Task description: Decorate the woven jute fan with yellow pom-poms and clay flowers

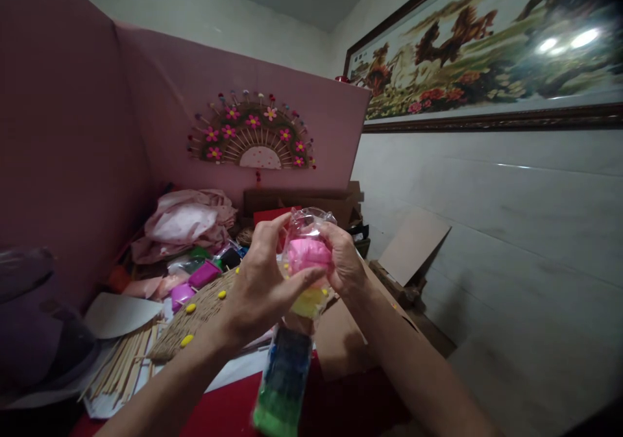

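Note:
A long clear plastic bag (287, 352) hangs upright in the middle, with pink at its top, yellow below, then dark blue and green packs at the bottom. My left hand (265, 278) grips the bag's upper left side, its thumb laid across the pink pack (308, 255). On the upper right side, my right hand (344, 262) has its fingers closed on the plastic. Behind my left forearm lies a woven straw-coloured piece (204, 307) with yellow dots along it.
Wooden sticks (121, 365), a white curved sheet (119, 313) and purple packs (204, 273) lie at left. Pink wrapped cloth (187, 219) sits behind. Cardboard (413, 245) leans on the right wall. A flowered fan (260, 132) hangs on the pink panel.

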{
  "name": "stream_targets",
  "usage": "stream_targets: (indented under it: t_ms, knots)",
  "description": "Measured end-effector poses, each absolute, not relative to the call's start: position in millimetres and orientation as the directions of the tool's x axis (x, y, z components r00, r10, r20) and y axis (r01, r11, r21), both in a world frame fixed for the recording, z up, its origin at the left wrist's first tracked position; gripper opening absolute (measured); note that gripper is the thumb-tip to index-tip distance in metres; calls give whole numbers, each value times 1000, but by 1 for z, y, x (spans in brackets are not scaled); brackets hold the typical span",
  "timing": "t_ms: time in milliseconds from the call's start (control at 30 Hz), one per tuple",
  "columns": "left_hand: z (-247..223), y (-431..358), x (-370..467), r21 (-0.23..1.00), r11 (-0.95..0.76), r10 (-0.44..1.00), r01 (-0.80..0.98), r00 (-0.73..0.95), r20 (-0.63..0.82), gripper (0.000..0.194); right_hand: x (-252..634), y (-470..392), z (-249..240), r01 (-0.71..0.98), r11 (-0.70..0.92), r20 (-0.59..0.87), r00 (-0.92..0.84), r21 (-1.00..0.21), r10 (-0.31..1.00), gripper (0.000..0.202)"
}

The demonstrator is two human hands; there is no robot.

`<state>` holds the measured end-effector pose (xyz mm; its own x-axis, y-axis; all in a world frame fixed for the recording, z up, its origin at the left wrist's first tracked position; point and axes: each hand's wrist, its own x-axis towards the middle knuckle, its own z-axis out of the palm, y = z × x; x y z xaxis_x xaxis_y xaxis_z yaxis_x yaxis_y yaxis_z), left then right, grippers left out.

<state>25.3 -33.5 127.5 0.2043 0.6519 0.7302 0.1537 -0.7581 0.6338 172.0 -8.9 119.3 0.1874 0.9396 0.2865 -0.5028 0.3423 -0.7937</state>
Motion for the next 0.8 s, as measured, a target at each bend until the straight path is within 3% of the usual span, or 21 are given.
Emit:
stream_targets:
  t_ms: [167, 300, 433, 600, 700, 800]
  knots:
    - [151, -13, 18, 555, -832, 546, -10, 160, 822, 33, 171, -13, 126, -474, 281, 301, 35, -834, 953, 20]
    - [173, 9, 8, 555, -832, 441, -25, 576, 688, 20, 169, -16, 133, -409, 290, 324, -15, -865, 946, 17]
    - [197, 10, 1, 428, -899, 371, 90, 676, 636, 11, 167, -15, 139, -390, 261, 309, -66, -883, 949, 14]
    - [217, 5, -10, 556, -818, 412, 144, 822, 393, 29, 170, -12, 139, -414, 167, 289, -251, -895, 924, 17]
    - [215, 7, -10, 597, -781, 494, 186, 769, 406, 8, 172, -10, 132, -443, 139, 304, -327, -886, 895, 27]
    - [208, 6, -6, 696, -699, 609, 164, 646, 460, 8, 171, -13, 117, -486, 150, 347, -345, -861, 872, 43]
